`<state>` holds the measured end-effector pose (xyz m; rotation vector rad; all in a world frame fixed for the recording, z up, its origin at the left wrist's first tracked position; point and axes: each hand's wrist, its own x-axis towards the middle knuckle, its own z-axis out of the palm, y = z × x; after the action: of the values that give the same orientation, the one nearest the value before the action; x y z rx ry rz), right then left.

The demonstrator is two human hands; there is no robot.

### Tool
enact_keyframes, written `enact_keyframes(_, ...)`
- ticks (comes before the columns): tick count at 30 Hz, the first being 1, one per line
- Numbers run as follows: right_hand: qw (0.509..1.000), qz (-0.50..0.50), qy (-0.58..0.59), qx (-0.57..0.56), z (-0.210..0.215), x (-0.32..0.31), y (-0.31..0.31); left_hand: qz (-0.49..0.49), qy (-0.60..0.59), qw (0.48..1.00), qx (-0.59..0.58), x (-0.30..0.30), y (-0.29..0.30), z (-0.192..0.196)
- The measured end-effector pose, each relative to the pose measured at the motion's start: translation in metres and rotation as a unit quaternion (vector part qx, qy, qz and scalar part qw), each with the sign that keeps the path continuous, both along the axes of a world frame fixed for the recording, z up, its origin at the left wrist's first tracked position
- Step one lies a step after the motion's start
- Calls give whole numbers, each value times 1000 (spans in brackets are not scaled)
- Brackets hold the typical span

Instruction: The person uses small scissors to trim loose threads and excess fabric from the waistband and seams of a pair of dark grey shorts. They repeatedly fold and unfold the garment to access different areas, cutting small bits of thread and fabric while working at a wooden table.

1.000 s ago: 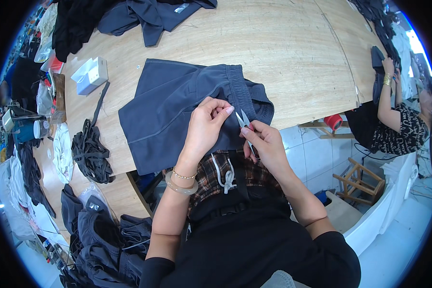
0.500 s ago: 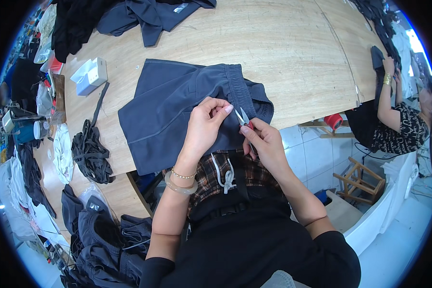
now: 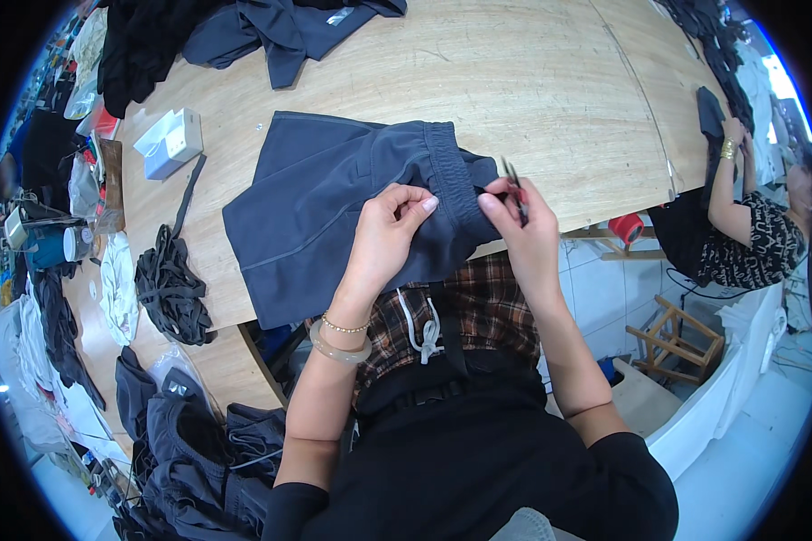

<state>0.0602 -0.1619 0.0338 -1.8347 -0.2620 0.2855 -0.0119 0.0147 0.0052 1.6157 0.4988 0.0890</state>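
Observation:
Dark blue-grey shorts (image 3: 307, 198) with a gathered elastic waistband (image 3: 451, 171) lie on the wooden table in front of me. My left hand (image 3: 383, 230) is closed in a pinch on the shorts just beside the waistband; its fingertips hide whatever finer detail they grip. At the waistband's right edge, my right hand (image 3: 532, 234) pinches the fabric between thumb and finger. Tucked in that same hand are small scissors (image 3: 519, 194) with red on the handle, their blades pointing up and away from the cloth, slightly blurred.
A bundle of dark strips (image 3: 167, 288) and a white-and-blue box (image 3: 170, 144) sit to the left. Dark garments (image 3: 280, 41) lie at the far edge, more (image 3: 185, 433) at lower left. A co-worker (image 3: 753, 234) handles cloth at right, near a wooden stool (image 3: 677, 338).
My right hand has moved right from beside my left fingers to the waistband's edge and taken hold of it. The scissors have swung upward in the hand. My left hand stays put.

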Motion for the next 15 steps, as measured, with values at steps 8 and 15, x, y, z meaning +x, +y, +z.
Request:
enact_keyframes(8,959,90,234,134,-18,11,4,19,-132,925,357,-13,-17,15)
enact_keyframes(15,959,92,232,132,-11,13,6,-27,-173,905,387,-17,-20,11)
